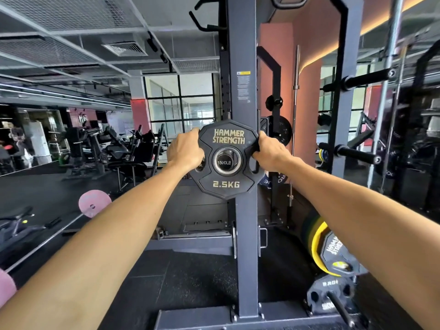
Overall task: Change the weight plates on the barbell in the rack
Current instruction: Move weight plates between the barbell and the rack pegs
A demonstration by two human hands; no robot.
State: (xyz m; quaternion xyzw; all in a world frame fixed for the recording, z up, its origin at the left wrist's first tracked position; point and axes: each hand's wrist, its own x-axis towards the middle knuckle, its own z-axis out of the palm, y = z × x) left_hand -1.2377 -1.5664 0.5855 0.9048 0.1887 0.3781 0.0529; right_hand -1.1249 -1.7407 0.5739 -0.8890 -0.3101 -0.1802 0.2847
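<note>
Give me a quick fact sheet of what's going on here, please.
place: gym
held thing: black plate marked 2.5KG
left hand: grips the plate's left edge
right hand: grips the plate's right edge
plate's hole: on a steel bar end marked 1500LB
behind plate: dark rack post
lower right: yellow-rimmed plates stored low

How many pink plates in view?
2. One pink plate stands left of centre on the end of a bar above the floor; the other sits at the lower-left edge, cut off. More may be hidden.
</note>
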